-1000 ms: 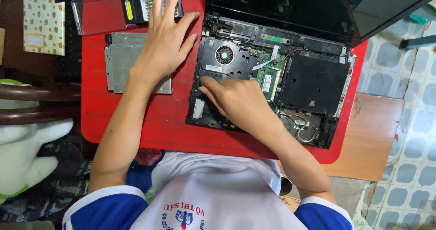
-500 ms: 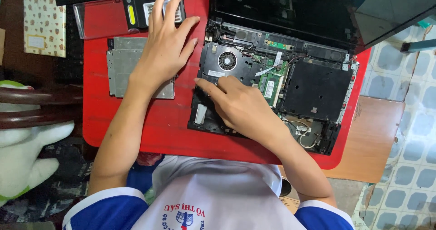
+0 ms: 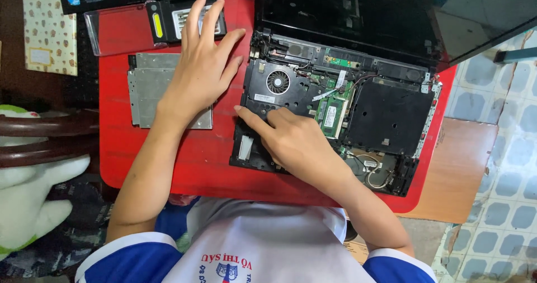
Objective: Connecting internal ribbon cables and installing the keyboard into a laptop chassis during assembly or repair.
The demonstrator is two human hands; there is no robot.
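Observation:
An opened laptop [image 3: 386,115] lies on a red table [image 3: 184,165] with its cover off, showing a round cooling fan [image 3: 278,82], a green memory board [image 3: 331,112] and loose wires. My right hand [image 3: 291,140] rests on the laptop's front left part, index finger stretched left along the black frame; whether it pinches anything is hidden. My left hand [image 3: 202,65] lies flat, fingers spread, between a grey metal drive [image 3: 146,90] and the laptop, its fingertips over a black battery pack [image 3: 179,19].
A clear plastic tray [image 3: 114,30] sits at the table's back left. The laptop's dark screen [image 3: 358,12] stands open at the back. A dark wooden chair arm [image 3: 47,135] and a white soft toy [image 3: 33,204] are at the left. Tiled floor lies right.
My right index finger has slid left and slightly down along the laptop's frame, away from the fan. My left hand has stayed flat in place.

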